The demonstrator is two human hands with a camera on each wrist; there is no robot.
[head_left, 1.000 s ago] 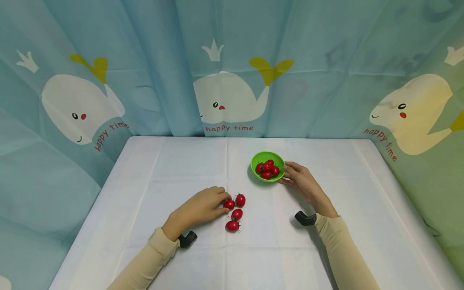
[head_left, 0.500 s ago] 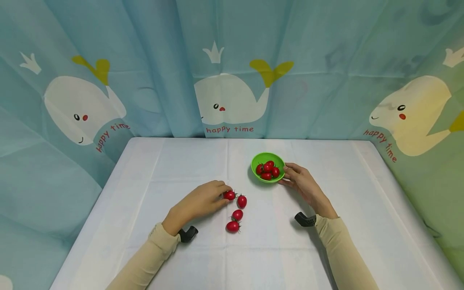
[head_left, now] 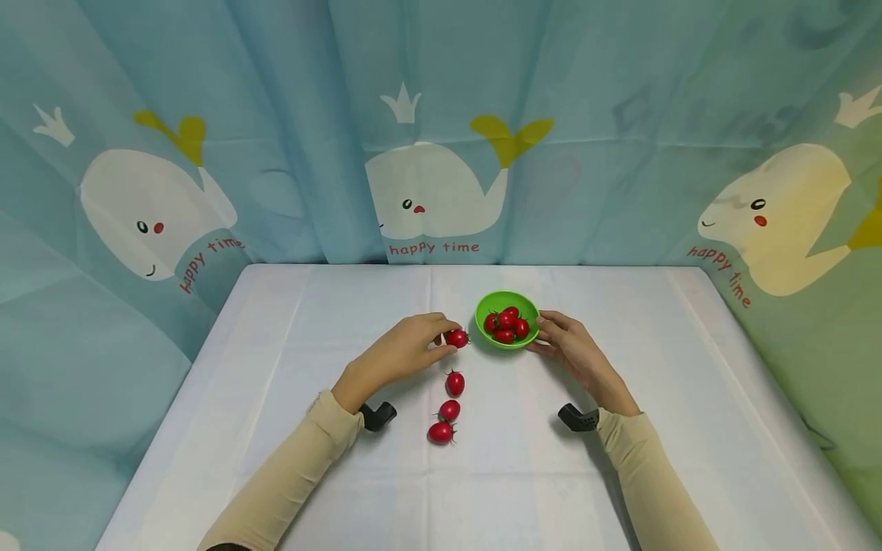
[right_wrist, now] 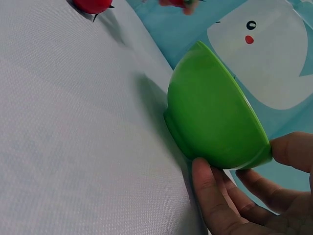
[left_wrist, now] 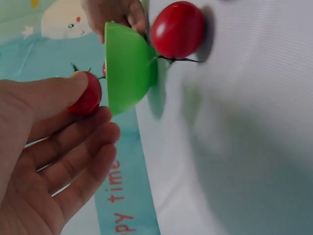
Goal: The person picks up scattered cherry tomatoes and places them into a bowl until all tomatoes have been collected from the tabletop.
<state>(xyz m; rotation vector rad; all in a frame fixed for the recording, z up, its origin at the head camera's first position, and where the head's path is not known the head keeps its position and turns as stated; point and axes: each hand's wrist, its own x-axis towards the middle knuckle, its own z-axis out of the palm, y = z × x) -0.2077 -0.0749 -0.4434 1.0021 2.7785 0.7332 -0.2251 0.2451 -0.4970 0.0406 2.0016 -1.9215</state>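
My left hand [head_left: 400, 350] pinches a cherry tomato [head_left: 458, 338] between thumb and fingers, just left of the green bowl [head_left: 482, 338]. In the left wrist view, that tomato [left_wrist: 89, 95] appears close to the bowl's rim, its green stem pointing away from the palm. Several cherry tomatoes [head_left: 506, 321] lie inside the bowl. On its right side my right hand [head_left: 580, 353] steadies the bowl, thumb at the rim and fingers under the side, as the right wrist view of the bowl [right_wrist: 210, 112] shows.
Three more cherry tomatoes lie in a rough line on the white table [head_left: 331, 490]: a far one [head_left: 455, 383], a middle one [head_left: 449, 410] and a near one [head_left: 441, 433]. Behind the table hangs a blue curtain [head_left: 289, 115] with whale prints.
My left hand has taken hold of one tomato, lifted it off the group and carried it forward and right towards the bowl. The right hand and bowl stay in place.
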